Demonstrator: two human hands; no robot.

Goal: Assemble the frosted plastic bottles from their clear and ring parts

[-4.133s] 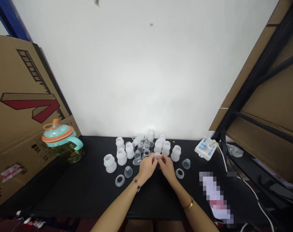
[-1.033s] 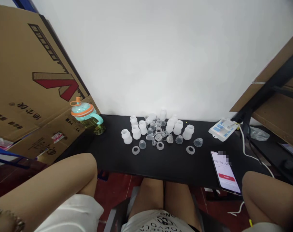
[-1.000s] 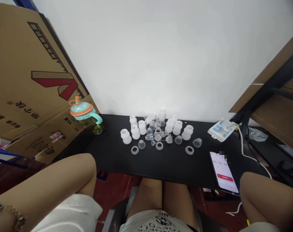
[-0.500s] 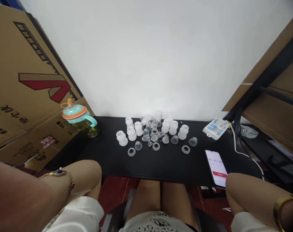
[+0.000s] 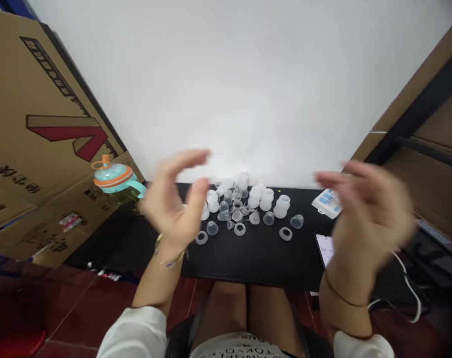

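Observation:
My left hand [image 5: 177, 199] is raised over the left of the black table, thumb and fingers apart, with nothing between them. It hides some of the white bottles. On the right, my right hand [image 5: 367, 214] is up too, blurred, its fingers stretched toward the middle and holding nothing I can see. Between the hands stand several small white baby bottles [image 5: 281, 206]. Among them lie clear dome caps [image 5: 297, 221], pale rings [image 5: 286, 233] and other small clear parts [image 5: 236, 216]. Neither hand touches these pieces.
A turquoise drinking jug [image 5: 116, 179] with an orange spout stands at the left by a big cardboard box [image 5: 54, 164]. Partly behind my right hand are a phone [image 5: 324, 248] and a white power strip [image 5: 326, 203] with a white cable [image 5: 408, 281]. A white wall [image 5: 233, 89] rises behind the table.
Both hands have come up into view from the sides and now hover before the table. The bottles and loose parts lie as before.

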